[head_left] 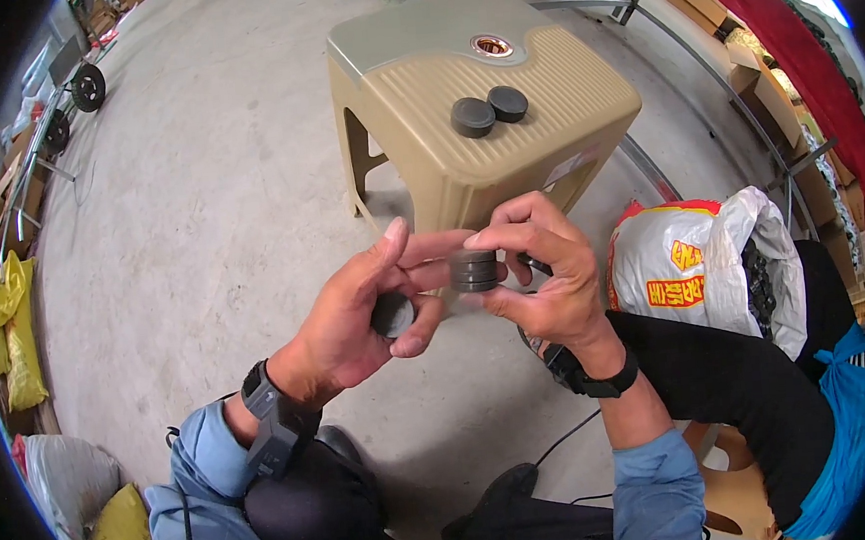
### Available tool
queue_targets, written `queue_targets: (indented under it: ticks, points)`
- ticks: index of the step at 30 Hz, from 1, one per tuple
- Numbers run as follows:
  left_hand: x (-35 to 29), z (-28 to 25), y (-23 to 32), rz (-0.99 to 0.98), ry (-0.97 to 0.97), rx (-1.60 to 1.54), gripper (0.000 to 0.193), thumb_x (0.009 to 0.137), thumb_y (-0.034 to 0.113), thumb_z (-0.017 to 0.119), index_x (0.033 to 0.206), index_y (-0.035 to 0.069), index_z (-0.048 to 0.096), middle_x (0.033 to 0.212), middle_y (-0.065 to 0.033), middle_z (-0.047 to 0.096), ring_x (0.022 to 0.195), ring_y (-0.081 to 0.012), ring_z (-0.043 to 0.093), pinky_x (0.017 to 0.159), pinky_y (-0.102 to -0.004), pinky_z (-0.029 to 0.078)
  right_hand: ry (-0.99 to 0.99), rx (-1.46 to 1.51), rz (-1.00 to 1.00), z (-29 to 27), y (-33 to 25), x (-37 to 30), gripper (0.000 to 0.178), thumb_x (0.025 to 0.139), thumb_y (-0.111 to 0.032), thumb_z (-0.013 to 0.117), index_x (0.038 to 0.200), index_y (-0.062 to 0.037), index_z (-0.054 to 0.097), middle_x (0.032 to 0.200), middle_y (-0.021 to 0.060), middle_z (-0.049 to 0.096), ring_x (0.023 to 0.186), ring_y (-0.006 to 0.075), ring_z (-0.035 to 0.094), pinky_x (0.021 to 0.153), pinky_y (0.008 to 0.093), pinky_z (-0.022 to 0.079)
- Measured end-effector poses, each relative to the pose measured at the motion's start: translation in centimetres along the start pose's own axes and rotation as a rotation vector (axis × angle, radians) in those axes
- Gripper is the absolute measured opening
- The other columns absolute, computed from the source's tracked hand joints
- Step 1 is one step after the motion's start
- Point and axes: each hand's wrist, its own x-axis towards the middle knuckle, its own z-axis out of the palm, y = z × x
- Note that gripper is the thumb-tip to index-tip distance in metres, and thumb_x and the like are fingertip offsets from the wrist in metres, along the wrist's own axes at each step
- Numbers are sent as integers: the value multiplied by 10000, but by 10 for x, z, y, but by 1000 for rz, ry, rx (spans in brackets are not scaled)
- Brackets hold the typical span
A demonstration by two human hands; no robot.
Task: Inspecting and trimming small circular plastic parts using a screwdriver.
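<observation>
My right hand (548, 272) pinches a short stack of black round discs (474, 271) between its thumb and fingertips, the stack's flat faces turned up and down. Another dark piece (534, 264) shows among its fingers, partly hidden. Curled in my left hand (350, 316) is a single black disc (393, 315), lying against the palm under the lower fingers. The left hand's longer fingers reach toward the stack; whether they touch it I cannot tell. Beyond my hands, two black discs (472, 117) lie side by side on a beige plastic stool (421, 100).
A white sack (652, 255) with dark contents stands right of the stool, beside a person's black-clothed leg (730, 360). Metal rails (731, 89) and cardboard boxes (767, 106) line the right. Yellow bags (22, 334) and a wheeled cart (87, 87) are at the left.
</observation>
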Motion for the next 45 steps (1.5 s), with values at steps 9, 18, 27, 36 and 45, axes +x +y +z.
queue_targets:
  ticks: [9,18,27,36,45]
  points:
    - [0,-6,-6,27,193,13,581,1036,492,341,1357,39,511,1175,-122,657,524,-72,418,479,-199,354,12,-26,-3,-2,-1,-1,424,618,-22,840,1010,-131,720,949,20,581,665,66,526,503,220,407]
    - [-2,-9,-10,74,108,77,436,961,258,618,1325,29,544,1085,-69,675,571,-39,476,487,-173,387,-27,-50,-29,1,3,-1,462,595,-43,850,1028,-143,721,932,18,569,655,77,519,507,228,415]
    - [-3,-4,-9,72,23,63,513,916,129,682,1378,16,489,1185,-151,663,603,-6,495,468,-145,371,-60,-42,-39,8,-2,-2,423,627,-56,850,1021,-140,722,917,22,574,702,100,561,512,230,433]
    - [-3,-6,-9,99,76,112,545,875,92,722,1365,20,496,1142,-120,680,639,-10,526,460,-144,357,-67,-74,-54,6,-6,0,427,623,-63,854,1021,-138,720,910,28,580,693,113,565,522,240,444]
    - [-2,-11,-12,95,69,71,535,888,142,721,1356,21,493,1137,-96,668,606,-8,501,466,-146,355,-44,-101,-69,6,-6,-1,451,598,-47,861,1018,-123,718,915,30,598,685,112,567,510,241,441]
